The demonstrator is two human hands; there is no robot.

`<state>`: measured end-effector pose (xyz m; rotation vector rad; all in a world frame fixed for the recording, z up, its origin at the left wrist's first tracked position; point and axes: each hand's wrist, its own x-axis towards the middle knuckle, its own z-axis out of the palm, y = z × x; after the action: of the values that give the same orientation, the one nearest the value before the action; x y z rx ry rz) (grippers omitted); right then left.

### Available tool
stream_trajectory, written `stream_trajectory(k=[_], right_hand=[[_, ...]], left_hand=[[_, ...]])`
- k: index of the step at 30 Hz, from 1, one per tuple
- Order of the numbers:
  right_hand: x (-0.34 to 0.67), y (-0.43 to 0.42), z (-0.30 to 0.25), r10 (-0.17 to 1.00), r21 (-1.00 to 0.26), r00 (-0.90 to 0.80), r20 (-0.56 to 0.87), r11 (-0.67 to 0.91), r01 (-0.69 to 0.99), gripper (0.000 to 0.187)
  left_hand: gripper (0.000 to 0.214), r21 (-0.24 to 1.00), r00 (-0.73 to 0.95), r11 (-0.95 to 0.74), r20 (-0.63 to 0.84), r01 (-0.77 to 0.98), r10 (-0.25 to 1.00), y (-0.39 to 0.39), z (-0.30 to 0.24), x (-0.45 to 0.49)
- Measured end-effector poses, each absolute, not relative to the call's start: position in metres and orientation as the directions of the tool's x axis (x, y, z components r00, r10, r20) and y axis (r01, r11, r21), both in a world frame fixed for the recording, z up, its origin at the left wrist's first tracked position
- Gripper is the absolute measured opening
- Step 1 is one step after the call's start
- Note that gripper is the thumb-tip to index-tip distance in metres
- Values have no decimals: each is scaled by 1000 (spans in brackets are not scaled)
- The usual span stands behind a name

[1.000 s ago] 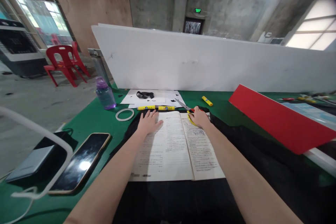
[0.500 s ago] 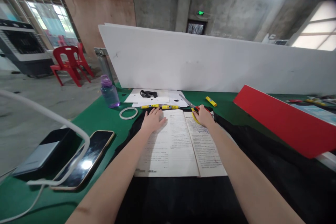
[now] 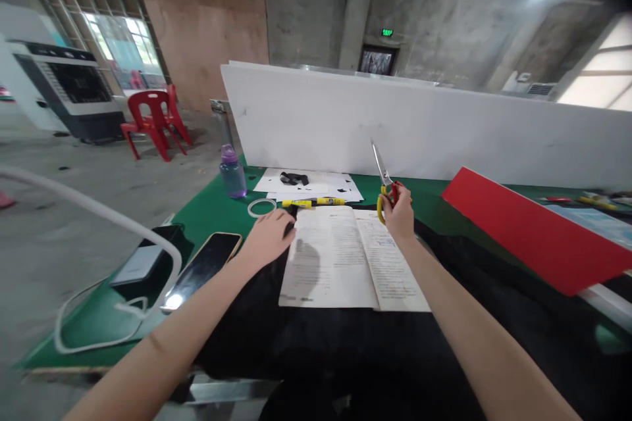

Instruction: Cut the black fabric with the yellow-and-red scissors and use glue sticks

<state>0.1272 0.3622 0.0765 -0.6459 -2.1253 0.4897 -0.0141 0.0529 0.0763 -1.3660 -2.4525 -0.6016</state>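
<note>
The right hand is raised, fingers closed round the scissors, blades up before the board. The left hand reaches the open book's left edge, fingers loosely bent, hold unclear. The red panel sits apart, rightward.

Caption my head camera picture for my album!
Right hand holding up scissors beside an open book.

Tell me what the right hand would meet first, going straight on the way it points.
Probably the white board: the scissors in the right hand point up and forward at it, so their tip would touch first. The gap between is unclear.
</note>
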Motion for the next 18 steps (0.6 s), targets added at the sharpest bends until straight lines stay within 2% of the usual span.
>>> stream_trajectory(k=[3,5,6,9,12,18], right_hand=[[143,321,93,612,-638,-507,606,755,150,48],[152,287,96,641,-708,-504,579,702,80,50],[154,269,96,661,-752,-511,550,658,42,50],[155,220,93,692,-859,-583,425,512,-19,46],[151,186,92,683,-904,-642,347,427,-34,43],[149,166,103,707,-976,-676,206,202,-87,51]], left_hand=[[23,489,-679,490,361,722,640,5,85,4],[25,650,-760,445,340,616,555,-13,88,30],[26,721,-765,380,323,580,557,-16,88,46],[35,905,-707,144,206,401,677,-5,85,94],[42,949,-734,76,185,307,654,17,81,123],[25,979,-854,-5,180,203,488,41,81,131]])
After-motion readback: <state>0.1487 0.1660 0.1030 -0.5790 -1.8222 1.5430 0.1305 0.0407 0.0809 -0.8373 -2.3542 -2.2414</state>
